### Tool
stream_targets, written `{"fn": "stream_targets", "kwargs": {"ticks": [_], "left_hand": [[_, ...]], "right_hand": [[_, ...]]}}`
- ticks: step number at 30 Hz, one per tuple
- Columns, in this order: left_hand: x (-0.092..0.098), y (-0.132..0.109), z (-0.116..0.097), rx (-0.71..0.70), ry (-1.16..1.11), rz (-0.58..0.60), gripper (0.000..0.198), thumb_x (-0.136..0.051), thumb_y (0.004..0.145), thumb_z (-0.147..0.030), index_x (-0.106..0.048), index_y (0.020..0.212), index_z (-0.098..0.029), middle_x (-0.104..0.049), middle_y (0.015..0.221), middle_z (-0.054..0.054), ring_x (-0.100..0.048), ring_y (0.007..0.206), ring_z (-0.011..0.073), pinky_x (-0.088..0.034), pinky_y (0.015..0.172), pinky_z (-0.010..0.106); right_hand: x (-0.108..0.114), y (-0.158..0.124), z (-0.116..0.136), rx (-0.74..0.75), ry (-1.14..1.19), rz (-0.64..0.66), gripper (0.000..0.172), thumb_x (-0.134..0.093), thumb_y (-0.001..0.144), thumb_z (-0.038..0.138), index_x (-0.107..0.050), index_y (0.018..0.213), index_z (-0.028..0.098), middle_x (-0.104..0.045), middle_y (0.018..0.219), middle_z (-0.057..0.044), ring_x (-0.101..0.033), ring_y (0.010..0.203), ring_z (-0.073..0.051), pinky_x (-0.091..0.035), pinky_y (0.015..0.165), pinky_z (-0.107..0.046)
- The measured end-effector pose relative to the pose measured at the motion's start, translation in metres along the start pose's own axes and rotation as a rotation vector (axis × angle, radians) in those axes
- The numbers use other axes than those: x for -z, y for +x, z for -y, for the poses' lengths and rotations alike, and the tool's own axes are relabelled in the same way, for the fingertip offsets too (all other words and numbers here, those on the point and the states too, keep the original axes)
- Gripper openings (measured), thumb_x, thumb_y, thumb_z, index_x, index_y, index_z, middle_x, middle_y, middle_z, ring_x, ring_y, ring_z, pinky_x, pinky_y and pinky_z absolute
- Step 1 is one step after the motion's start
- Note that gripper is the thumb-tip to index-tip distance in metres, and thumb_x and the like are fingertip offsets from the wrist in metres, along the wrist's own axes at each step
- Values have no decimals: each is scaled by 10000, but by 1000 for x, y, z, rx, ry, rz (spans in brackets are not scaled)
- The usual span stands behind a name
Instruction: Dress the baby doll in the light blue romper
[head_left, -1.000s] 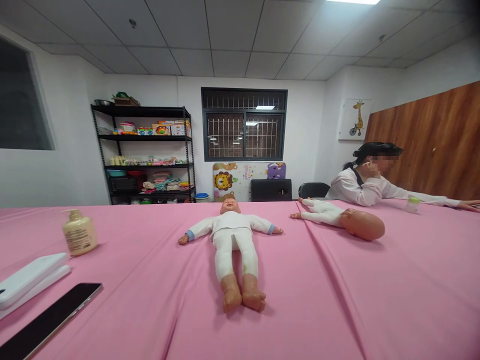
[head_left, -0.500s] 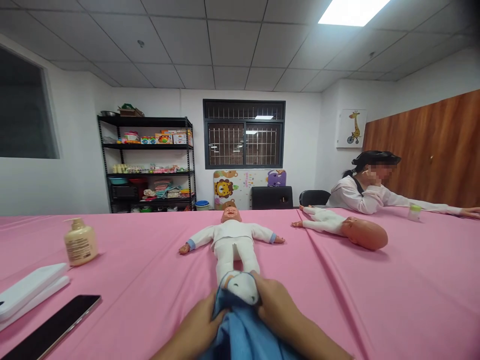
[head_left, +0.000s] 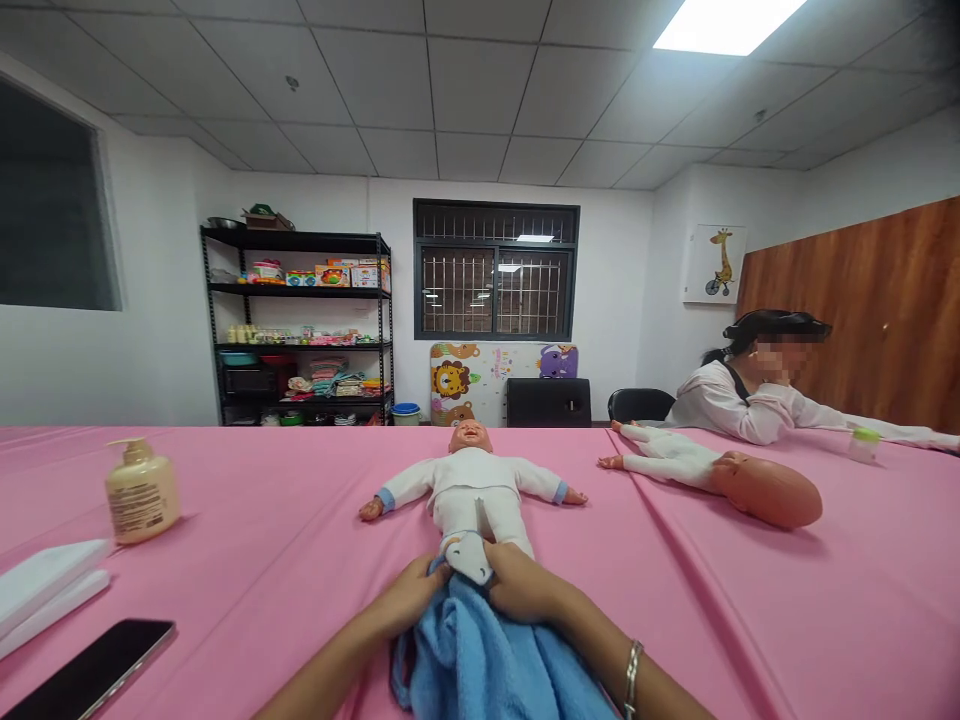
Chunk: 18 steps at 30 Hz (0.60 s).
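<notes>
A baby doll (head_left: 480, 480) in white clothes with blue cuffs lies on its back on the pink-covered table (head_left: 262, 560), arms spread, head away from me. Over its lower legs is a blue cloth (head_left: 487, 650) with a white patterned patch near its top edge. My left hand (head_left: 411, 598) is closed on the cloth's left edge. On the other side of the patch, my right hand (head_left: 521, 583) grips the cloth, a silver bracelet on that wrist. The doll's feet are hidden by the cloth and hands.
At the left are a pump bottle (head_left: 142, 495), folded white cloth (head_left: 52, 590) and a phone (head_left: 97, 668). A second doll (head_left: 750, 480) lies at the right, near a small jar (head_left: 864, 445). A person (head_left: 757, 390) leans on the table's far right side.
Both hands have moved forward a little with the cloth, along the doll's legs. More of the blue cloth and my forearms shows. The camera view has shifted slightly.
</notes>
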<state>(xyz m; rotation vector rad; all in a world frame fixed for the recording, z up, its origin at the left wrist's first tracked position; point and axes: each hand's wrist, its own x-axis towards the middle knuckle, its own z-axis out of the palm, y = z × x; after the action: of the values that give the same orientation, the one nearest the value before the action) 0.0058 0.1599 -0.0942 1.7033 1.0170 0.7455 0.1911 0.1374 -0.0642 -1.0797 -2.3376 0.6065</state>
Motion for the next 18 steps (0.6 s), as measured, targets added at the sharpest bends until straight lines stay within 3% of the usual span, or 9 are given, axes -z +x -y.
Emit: {"fn": "stream_targets", "kwargs": {"ticks": [3,5,9,13,18], "left_hand": [[-4,-6,3,62,-199,-27,670,-526,733,-643,-538,1116,-94,-618,1090,121,-550,1049,288,-424,932,393],[-8,-15,-5,128,-326,1,676,-575,722,-625,-505,1167,-122,-613,1107,113,-555,1050,272,-424,942,391],[-14,-32,-31,115,-469,260,654,-683,692,-527,-504,1198,-154,-580,1173,102,-521,1108,267,-393,984,397],[-18,-41,-46,63,-394,556,701,-774,606,-456,-536,1186,-143,-588,1147,104,-488,1138,306,-347,1011,450],[-26,-46,-49,66,-300,688,759,-804,542,-475,-537,1185,-175,-589,1136,82,-510,1103,296,-353,1009,455]], "right_hand": [[4,-1,-11,75,408,50,508,-439,579,66,-558,1063,164,-569,1083,-30,-492,1054,-181,-352,980,-307],[7,-4,-14,1,637,71,563,-465,540,79,-549,1092,151,-570,1089,-30,-503,1031,-192,-374,961,-325],[12,-11,-15,-198,1033,0,594,-543,560,114,-534,1154,137,-601,1069,-60,-557,979,-226,-444,867,-342],[13,-15,-18,-213,1206,-28,552,-601,561,98,-570,1112,123,-625,1036,-86,-577,975,-251,-445,885,-373],[11,-13,-22,-209,1292,-36,719,-538,530,57,-503,1235,192,-617,1068,-49,-577,968,-214,-415,911,-359]]}}
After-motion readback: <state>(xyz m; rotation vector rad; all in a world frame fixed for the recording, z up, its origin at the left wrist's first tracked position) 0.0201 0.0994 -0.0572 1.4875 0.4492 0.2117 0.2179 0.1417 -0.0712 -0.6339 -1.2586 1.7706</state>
